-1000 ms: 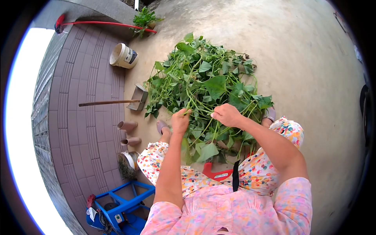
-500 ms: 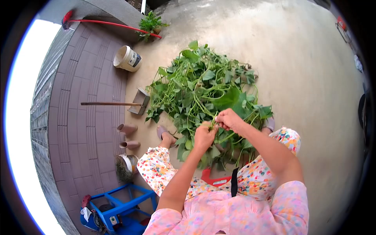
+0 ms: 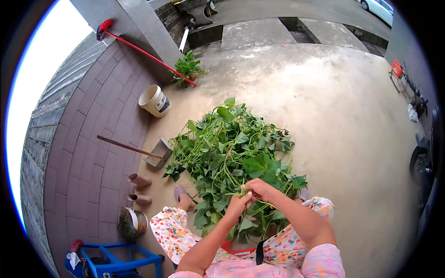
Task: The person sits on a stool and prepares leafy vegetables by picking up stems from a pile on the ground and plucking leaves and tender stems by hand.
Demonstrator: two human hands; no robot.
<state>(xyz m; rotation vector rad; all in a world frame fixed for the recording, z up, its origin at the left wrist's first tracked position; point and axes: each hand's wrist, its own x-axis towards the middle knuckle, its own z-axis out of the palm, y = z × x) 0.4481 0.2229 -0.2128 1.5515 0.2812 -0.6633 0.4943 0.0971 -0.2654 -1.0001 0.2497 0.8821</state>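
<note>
A large heap of green leafy vines (image 3: pixel 222 153) lies on the concrete floor between the person's feet. Over its near part, my left hand (image 3: pixel 238 205) is closed on green stems. Right beside it, nearly touching, my right hand (image 3: pixel 260 190) is closed too, its fingers pinching the same stems. A broad leaf (image 3: pixel 256 164) lies just beyond my right hand. The fingertips partly hide the stems between them.
At left are a white bucket (image 3: pixel 155 101), a dustpan (image 3: pixel 159 153), two boots (image 3: pixel 140 180), a tub (image 3: pixel 138 219) and a blue frame (image 3: pixel 116 264). A red-handled broom (image 3: pixel 148 55) leans by a potted plant (image 3: pixel 187 67). A red object (image 3: pixel 231 249) lies between the legs.
The view has tilted up, showing more ground ahead and a car. My hands were apart a second ago; they have come together at the stems.
</note>
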